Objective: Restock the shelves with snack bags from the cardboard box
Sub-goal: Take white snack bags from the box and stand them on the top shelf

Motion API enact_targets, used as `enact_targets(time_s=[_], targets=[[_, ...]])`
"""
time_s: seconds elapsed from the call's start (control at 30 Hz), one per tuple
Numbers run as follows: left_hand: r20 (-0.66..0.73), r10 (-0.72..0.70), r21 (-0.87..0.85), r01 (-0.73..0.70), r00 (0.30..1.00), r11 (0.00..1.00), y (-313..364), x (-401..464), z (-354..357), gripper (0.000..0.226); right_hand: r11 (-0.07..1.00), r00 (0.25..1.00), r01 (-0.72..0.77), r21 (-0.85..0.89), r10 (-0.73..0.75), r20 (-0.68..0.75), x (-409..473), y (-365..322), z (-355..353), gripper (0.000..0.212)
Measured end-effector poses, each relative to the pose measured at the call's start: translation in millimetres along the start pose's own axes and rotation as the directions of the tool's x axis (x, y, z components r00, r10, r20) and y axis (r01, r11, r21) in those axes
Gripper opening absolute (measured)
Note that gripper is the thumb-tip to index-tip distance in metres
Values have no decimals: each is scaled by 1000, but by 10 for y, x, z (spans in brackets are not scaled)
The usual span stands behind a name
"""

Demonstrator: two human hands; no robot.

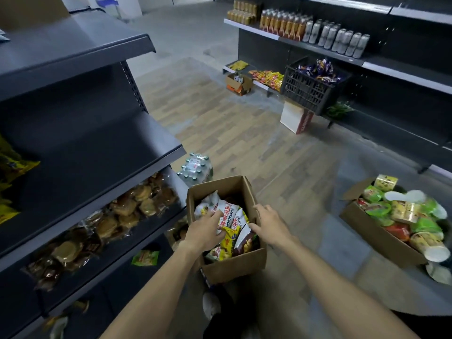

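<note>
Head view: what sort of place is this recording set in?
Most likely a small shop or convenience store being stocked: metal display shelves holding wrapped pastries, rows of drink cans across the aisle, and an open cardboard box of snack bags on the floor.

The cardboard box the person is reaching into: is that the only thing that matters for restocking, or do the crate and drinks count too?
Part of the job:
- cardboard box
- snack bags inside it
- left hand on the bags
- right hand at the box's rim
- dark shelves beside it

Just lying about:
- black crate
- cans
- bottled water pack
- box of noodle cups
</note>
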State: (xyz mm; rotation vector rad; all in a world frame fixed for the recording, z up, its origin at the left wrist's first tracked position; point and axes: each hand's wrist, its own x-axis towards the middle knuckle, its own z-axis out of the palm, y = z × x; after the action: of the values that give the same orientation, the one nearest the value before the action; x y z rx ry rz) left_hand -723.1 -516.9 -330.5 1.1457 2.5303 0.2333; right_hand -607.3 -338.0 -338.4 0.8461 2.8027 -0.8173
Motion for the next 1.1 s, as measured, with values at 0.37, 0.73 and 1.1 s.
enact_targets(time_s=[0.37,0.73,1.1], targets=[[46,-15,-239,26,999,971,-364,361,376,45,994,982,-106,-10,106,155,386,-131,385,41],[157,-8,-220,43,988,975,-489,681,710,29,990,948,-135,-43,142,285,553,-177,672,45],[162,-140,-236,176,977,956,-339,1071,863,31,997,895,-69,-44,82,439,848,-2,721,42]])
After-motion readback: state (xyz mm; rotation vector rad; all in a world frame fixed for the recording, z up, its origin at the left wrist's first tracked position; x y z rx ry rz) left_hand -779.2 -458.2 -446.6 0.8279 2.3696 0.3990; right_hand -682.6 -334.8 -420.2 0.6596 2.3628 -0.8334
